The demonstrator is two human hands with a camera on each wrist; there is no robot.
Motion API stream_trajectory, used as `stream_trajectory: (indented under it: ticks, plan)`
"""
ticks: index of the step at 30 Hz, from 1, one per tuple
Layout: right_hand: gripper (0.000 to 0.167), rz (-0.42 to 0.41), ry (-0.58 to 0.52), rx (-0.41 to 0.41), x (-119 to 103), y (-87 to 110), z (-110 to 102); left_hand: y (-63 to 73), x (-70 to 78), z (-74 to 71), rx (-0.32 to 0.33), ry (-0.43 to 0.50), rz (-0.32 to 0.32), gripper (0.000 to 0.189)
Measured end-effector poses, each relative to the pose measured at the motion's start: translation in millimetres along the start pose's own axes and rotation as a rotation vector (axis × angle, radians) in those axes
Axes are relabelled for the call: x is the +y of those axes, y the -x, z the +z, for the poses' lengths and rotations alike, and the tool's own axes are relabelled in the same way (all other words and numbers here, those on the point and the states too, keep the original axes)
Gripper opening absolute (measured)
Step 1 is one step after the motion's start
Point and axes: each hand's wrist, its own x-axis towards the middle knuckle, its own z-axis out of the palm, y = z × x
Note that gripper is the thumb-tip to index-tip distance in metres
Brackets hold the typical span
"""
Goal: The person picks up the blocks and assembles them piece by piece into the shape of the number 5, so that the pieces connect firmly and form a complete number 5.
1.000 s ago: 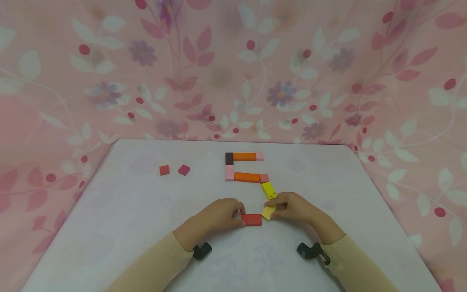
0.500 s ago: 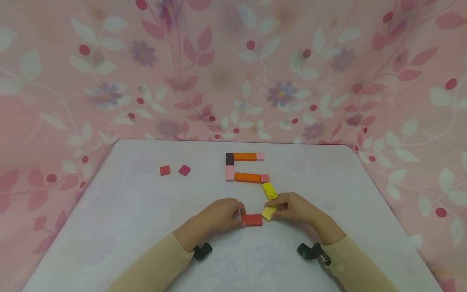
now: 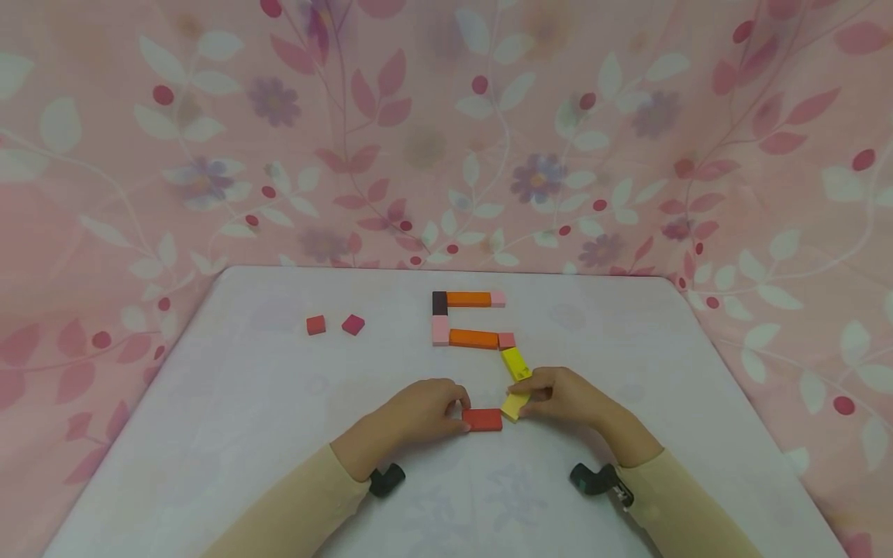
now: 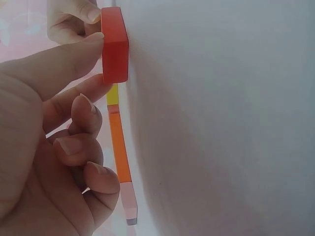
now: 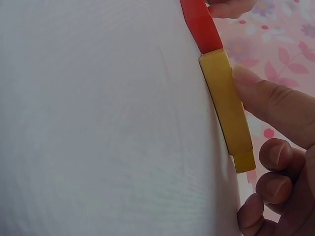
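In the head view, my left hand [image 3: 424, 411] pinches the left end of a red rectangular block [image 3: 483, 420] between thumb and index finger. The left wrist view shows both fingers on the red block [image 4: 115, 46], the others curled below. My right hand [image 3: 568, 399] holds a yellow block [image 3: 514, 406] that lies slanted at the red one's right end. Its thumb presses the yellow block's side [image 5: 226, 103] in the right wrist view; the index finger is hidden there. Another yellow block [image 3: 515, 363], tilted the other way, lies just beyond the right fingertips.
Farther back, an orange block [image 3: 474, 339] with a small pink block [image 3: 506, 340] joins a pink block [image 3: 440, 331], a black block [image 3: 439, 303] and another orange block [image 3: 468, 299]. Two loose cubes, red [image 3: 316, 325] and crimson [image 3: 353, 325], lie left on the white table [image 3: 244, 403].
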Motion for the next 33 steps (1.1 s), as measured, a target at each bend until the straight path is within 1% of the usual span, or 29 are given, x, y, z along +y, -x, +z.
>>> stream_trajectory:
  ticks: [4,10,19,29,33]
  plan:
    - [0.038,-0.028,-0.001,-0.003,1.2,-0.1,0.0,0.1,0.4,-0.1,0.002,0.0,-0.004,0.027]
    - [0.035,-0.017,0.0,-0.004,2.4,0.0,0.3,0.1,1.1,-0.1,0.002,0.002,-0.004,0.027]
    - [0.032,-0.023,-0.005,0.005,0.8,0.9,-1.4,-0.7,-0.1,0.6,0.007,-0.004,0.001,0.027]
    - [0.032,-0.037,-0.006,0.0,1.4,0.0,-1.7,-1.3,-1.7,1.6,0.01,-0.003,0.002,0.027]
    - [0.032,-0.03,-0.006,-0.002,2.2,0.1,-0.7,-1.3,-1.1,1.6,0.006,0.005,-0.001,0.029]
